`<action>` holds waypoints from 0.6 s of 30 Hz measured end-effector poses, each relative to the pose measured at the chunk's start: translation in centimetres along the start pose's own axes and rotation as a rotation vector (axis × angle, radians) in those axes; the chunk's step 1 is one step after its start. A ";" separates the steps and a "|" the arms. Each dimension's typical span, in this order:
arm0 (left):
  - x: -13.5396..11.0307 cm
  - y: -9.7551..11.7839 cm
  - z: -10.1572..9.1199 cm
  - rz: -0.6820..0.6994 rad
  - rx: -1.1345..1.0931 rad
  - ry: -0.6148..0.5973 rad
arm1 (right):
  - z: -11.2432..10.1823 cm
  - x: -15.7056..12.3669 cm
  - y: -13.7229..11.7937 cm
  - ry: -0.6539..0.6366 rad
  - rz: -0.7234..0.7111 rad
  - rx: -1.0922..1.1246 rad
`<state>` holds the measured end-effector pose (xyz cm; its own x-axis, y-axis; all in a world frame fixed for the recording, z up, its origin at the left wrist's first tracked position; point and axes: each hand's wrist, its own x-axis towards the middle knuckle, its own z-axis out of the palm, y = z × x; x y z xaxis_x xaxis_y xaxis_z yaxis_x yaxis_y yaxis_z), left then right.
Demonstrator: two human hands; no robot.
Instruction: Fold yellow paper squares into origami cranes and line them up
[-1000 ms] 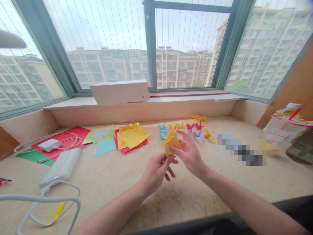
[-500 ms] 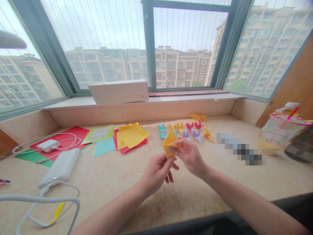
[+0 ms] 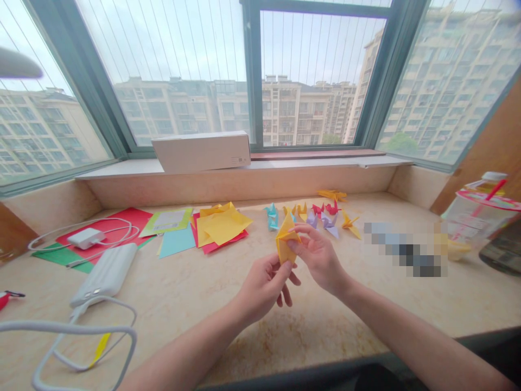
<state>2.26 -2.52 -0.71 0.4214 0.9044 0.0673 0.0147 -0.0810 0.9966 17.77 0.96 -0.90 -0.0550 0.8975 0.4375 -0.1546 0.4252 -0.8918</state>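
A partly folded piece of yellow origami paper [image 3: 287,245] is held upright above the counter, its pointed tip facing the window. My left hand [image 3: 266,282] pinches its lower end between thumb and fingers. On its right side, my right hand [image 3: 315,252] grips a folded flap with thumb and fingertips. Just behind the hands stand several small paper cranes in blue, yellow, red and purple, among them a purple crane [image 3: 329,224] and a yellow crane [image 3: 350,225]. The paper hides part of the row.
Yellow sheets [image 3: 223,225] lie on red ones left of the hands, near a light blue sheet [image 3: 177,241]. Further left are a white power bank [image 3: 106,274], a charger [image 3: 86,238] and looping cables. A plastic cup [image 3: 474,217] stands at right; a white box [image 3: 203,152] rests on the sill.
The yellow paper has turned slightly in my fingers, and its right flap now lies closer to the body. Both hands keep their hold. The whole view has shifted a little.
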 end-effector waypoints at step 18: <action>1.0 0.8 -1.5 0.145 0.010 0.273 | -0.1 0.5 0.3 -0.121 0.059 0.133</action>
<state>1.32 -1.07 0.24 0.1601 0.9621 0.2206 -0.0183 -0.2205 0.9752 17.81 1.52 -0.95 -0.1850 0.8966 0.4023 -0.2760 0.3455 -0.8969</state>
